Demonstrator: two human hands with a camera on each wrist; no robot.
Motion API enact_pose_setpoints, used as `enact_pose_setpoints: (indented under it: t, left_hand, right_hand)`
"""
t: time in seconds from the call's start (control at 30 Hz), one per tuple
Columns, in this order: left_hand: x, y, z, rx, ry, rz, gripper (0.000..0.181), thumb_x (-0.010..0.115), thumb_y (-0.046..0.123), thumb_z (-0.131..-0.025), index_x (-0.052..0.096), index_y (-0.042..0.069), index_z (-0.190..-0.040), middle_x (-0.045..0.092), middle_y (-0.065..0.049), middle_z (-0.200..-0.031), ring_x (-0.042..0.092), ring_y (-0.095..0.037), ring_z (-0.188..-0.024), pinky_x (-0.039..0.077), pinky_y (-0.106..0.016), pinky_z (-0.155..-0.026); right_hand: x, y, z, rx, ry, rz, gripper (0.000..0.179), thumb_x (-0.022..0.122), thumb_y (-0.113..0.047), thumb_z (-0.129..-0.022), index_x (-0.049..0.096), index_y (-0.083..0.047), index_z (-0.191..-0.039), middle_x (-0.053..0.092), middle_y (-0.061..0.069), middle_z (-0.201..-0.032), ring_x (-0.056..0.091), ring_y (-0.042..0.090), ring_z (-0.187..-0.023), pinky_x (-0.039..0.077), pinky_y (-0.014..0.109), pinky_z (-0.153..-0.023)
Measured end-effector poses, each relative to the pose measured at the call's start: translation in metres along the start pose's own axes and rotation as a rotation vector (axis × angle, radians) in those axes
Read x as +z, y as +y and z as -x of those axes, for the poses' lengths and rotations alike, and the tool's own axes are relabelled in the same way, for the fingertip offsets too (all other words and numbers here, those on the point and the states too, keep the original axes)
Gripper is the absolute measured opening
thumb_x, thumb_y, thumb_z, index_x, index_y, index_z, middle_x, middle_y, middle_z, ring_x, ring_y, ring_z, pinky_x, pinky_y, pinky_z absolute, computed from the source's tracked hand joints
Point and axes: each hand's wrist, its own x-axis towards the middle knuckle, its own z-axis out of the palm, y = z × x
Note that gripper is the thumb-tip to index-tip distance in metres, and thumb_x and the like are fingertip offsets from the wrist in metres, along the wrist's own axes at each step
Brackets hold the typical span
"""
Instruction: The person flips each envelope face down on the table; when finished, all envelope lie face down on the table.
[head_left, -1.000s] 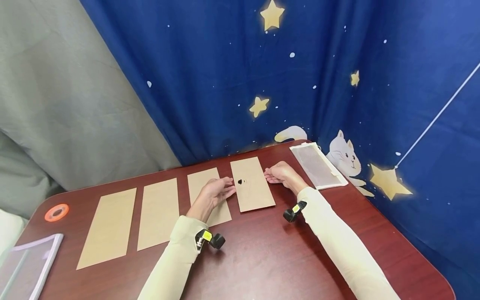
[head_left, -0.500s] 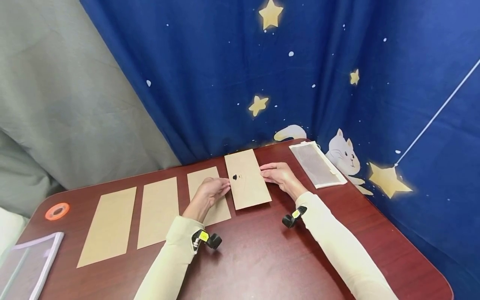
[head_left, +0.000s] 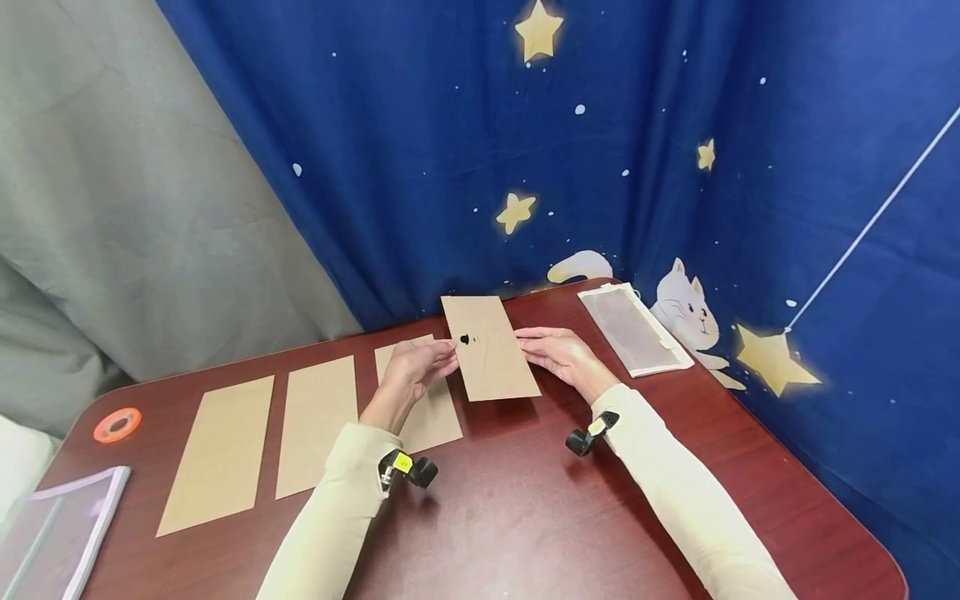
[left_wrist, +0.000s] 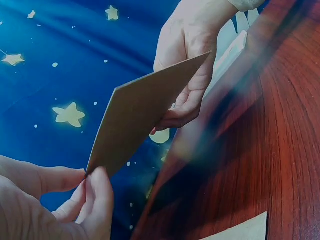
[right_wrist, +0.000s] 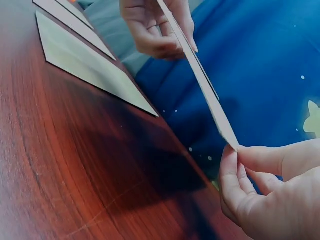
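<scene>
A tan cardboard sheet (head_left: 495, 362), with a small black mark (head_left: 465, 339) near its left edge, is held tilted above the table between both hands. My left hand (head_left: 412, 367) pinches its left edge between thumb and fingers. On the opposite edge, the thumb and fingers of my right hand (head_left: 564, 354) pinch it too. Seen from the left wrist, the face of the sheet (left_wrist: 145, 107) slants upward; the right wrist view catches its thin edge (right_wrist: 207, 97). Partly behind my left hand lies another tan sheet (head_left: 433, 417), flat on the table.
Two more tan sheets (head_left: 217, 454) lie in a row farther left on the red-brown table (head_left: 495, 517). An orange ring (head_left: 102, 431) and a clear zip pouch (head_left: 52, 533) sit at the left side. A mesh pouch (head_left: 633, 333) lies right of my right hand, near curtains (head_left: 405, 167).
The marked sheet lay low near the table a second ago; it has been lifted, moved slightly left and tilted. My right hand has closed onto its edge.
</scene>
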Motion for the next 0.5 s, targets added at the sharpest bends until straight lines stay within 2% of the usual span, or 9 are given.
enact_pose_setpoints:
  t: [0.13,0.27,0.33,0.4,0.5]
  left_hand:
    - [-0.001,0.0,0.001,0.012,-0.006,-0.012,0.025,0.065,-0.009,-0.09,0.069,-0.011,-0.115,0.072,-0.002,-0.071,0.07,-0.009,-0.065,0.064,-0.022,-0.069]
    - [-0.001,0.0,0.002,0.018,0.0,-0.016,0.028,0.067,-0.011,-0.088,0.068,-0.013,-0.116,0.072,-0.003,-0.071,0.072,-0.01,-0.064,0.064,-0.023,-0.069]
    - [-0.001,0.001,0.003,0.026,0.004,-0.003,0.029,0.067,-0.012,-0.088,0.067,-0.014,-0.117,0.072,-0.004,-0.071,0.072,-0.011,-0.063,0.064,-0.024,-0.068]
    - [0.0,0.001,0.004,0.043,0.004,0.007,0.029,0.066,-0.013,-0.088,0.067,-0.015,-0.116,0.072,-0.004,-0.071,0.072,-0.011,-0.063,0.064,-0.024,-0.066]
    - [0.003,0.003,0.006,0.065,0.005,0.007,0.028,0.066,-0.013,-0.087,0.066,-0.015,-0.115,0.072,-0.005,-0.071,0.073,-0.011,-0.062,0.064,-0.024,-0.066]
  right_hand:
    - [0.0,0.002,-0.001,-0.003,-0.005,0.013,0.048,0.058,0.011,-0.095,0.049,0.011,-0.142,0.073,0.0,-0.098,0.07,0.005,-0.086,0.06,0.017,-0.076]
    - [0.001,0.002,-0.002,-0.038,0.005,0.112,0.043,0.06,0.008,-0.095,0.054,0.012,-0.137,0.073,0.004,-0.106,0.069,0.004,-0.087,0.061,0.019,-0.081]
    - [0.002,-0.001,-0.002,-0.065,0.022,0.185,0.039,0.059,0.006,-0.096,0.056,0.014,-0.134,0.073,0.013,-0.111,0.07,0.005,-0.085,0.062,0.023,-0.086]
    - [0.006,-0.006,0.001,-0.122,0.083,0.308,0.033,0.06,0.002,-0.096,0.062,0.014,-0.127,0.074,0.015,-0.108,0.07,0.004,-0.08,0.062,0.023,-0.084]
    - [0.02,-0.016,0.013,-0.254,0.191,0.632,0.025,0.065,-0.01,-0.095,0.074,0.005,-0.113,0.076,0.018,-0.105,0.07,0.007,-0.076,0.061,0.02,-0.078]
